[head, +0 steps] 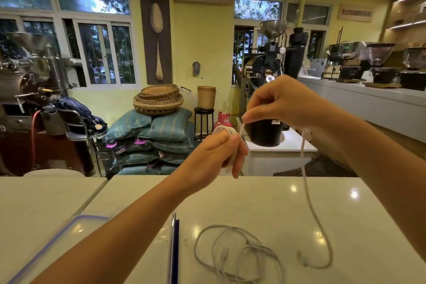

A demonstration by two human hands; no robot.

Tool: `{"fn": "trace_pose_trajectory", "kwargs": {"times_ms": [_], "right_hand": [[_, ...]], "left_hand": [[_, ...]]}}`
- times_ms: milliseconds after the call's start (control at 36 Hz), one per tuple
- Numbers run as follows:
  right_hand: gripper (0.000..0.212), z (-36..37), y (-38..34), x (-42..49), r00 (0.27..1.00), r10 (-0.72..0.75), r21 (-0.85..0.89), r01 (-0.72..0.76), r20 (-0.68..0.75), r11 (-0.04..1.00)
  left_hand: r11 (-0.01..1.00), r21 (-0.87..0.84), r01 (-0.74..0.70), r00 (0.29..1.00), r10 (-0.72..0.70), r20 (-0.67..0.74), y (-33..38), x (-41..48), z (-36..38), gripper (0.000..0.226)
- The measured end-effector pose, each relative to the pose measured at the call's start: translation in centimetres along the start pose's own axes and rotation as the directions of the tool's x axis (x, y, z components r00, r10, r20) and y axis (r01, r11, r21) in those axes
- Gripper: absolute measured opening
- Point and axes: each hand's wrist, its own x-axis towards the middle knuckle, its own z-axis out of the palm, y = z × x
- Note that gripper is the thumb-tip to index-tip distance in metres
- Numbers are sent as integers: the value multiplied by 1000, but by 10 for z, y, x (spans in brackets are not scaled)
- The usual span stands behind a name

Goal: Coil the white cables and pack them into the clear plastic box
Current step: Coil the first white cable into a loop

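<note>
Fingers (pixel 237 157) of your left hand (pixel 214 157) curl round a cable coil (pixel 227 130); your right hand (pixel 281 101), raised, pinches its strand (pixel 241 128). Near left, what the box (pixel 53 241) holds is unclear.

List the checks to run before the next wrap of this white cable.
1. The left hand grips the coil: ok.
2. The right hand pinches the strand feeding the coil: ok.
3. The tail hangs free down to the table: ok.
4. The tail lies apart from the second cable: ok.
5. The second cable is coiled: not ok, it lies loose.
6. The clear plastic box is open and ready: cannot tell, the left arm covers it.
</note>
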Motion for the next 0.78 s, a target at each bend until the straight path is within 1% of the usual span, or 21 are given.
{"fn": "trace_pose_trajectory", "kwargs": {"times_ms": [56, 111, 139, 194, 278, 333, 361, 417, 444, 472, 500, 556, 611, 694, 722, 778], "right_hand": [[12, -3, 3, 3, 1000, -19, 46, 20, -9, 999], [18, -3, 6, 4, 1000, -25, 117, 26, -10, 993], [18, -3, 9, 5, 1000, -21, 174, 23, -14, 985], [11, 0, 16, 6, 999, -10, 327, 20, -32, 945], [11, 15, 30, 4, 998, 51, 549, -31, -22, 835], [23, 31, 41, 4, 996, 91, 685, -72, 8, 725], [26, 40, 44, 3, 993, 115, 731, -91, 18, 677], [19, 61, 48, 4, 984, 180, 776, -122, 11, 618], [30, 71, 49, 5, 974, 227, 792, -145, 8, 594], [44, 81, 48, 5, 963, 270, 798, -181, 24, 575], [49, 91, 45, 3, 951, 303, 807, -222, 56, 547], [38, 105, 36, -4, 917, 361, 813, -338, 171, 473], [29, 115, 27, -13, 892, 338, 807, -426, 300, 409], [28, 121, 19, -20, 863, 275, 763, -503, 423, 405], [28, 119, 18, -21, 858, 282, 735, -513, 429, 443], [25, 111, 18, -20, 865, 316, 623, -500, 389, 602]], "left_hand": [[998, -61, 3, 999, -1, 34, 3, -1, 4, 28], [990, -139, -3, 999, 9, 43, 6, -2, 7, 22], [983, -184, -11, 999, 20, 47, 8, -3, 7, 21], [963, -268, -23, 997, 42, 63, 10, -4, 10, 19], [944, -327, -44, 995, 70, 70, 15, -4, 14, 19], [939, -338, -60, 995, 83, 55, 17, -2, 14, 19], [938, -341, -69, 995, 90, 44, 18, 0, 14, 20], [933, -348, -92, 994, 104, 15, 20, 4, 13, 24], [931, -351, -100, 994, 108, 3, 21, 6, 13, 26], [931, -350, -106, 994, 110, -10, 21, 8, 13, 28], [931, -348, -111, 994, 110, -23, 21, 10, 13, 28], [934, -333, -127, 992, 113, -60, 22, 15, 11, 25], [952, -271, -142, 987, 113, -117, 21, 21, 8, 26], [984, -53, -170, 969, 158, -188, 20, 26, 3, 27], [985, 9, -173, 965, 171, -201, 20, 26, 1, 27], [979, 118, -167, 956, 190, -225, 16, 27, -6, 26]]}}
